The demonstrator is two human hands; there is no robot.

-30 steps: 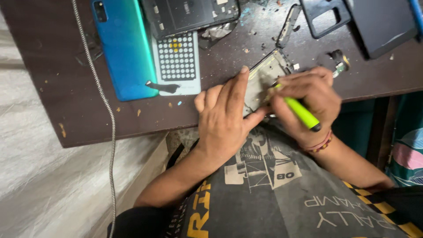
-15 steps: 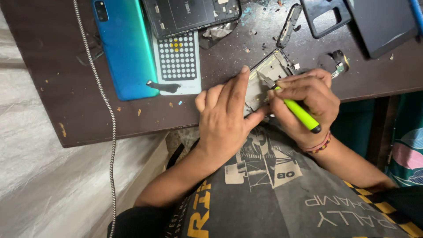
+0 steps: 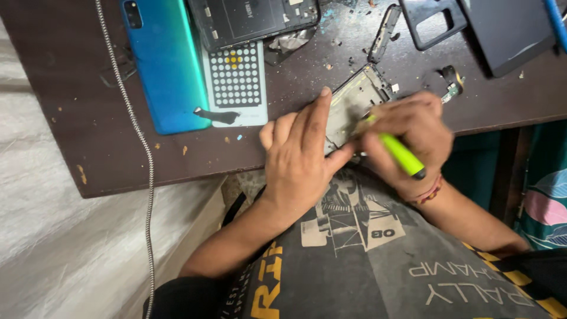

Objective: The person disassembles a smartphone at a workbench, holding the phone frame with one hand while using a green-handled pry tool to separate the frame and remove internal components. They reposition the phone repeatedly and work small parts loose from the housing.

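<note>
An opened phone frame [image 3: 354, 97] lies on the dark brown table [image 3: 88, 147] near its front edge. My left hand [image 3: 301, 159] presses flat on the frame's lower part, fingers stretched over it. My right hand [image 3: 407, 139] grips a yellow-green screwdriver [image 3: 398, 152] with a black end, its tip hidden down at the frame under my fingers. Both hands touch each other over the frame.
A blue phone back cover [image 3: 165, 62] lies at the left, beside a pale screw mat with dots [image 3: 236, 80] and an opened dark phone body [image 3: 254, 18]. Black phone cases [image 3: 472, 26] and small parts [image 3: 452, 82] sit at the back right. A braided cable [image 3: 139, 142] runs down the left.
Almost nothing has moved. My right hand has shifted slightly with the screwdriver while my left hand stays pressed on the frame.
</note>
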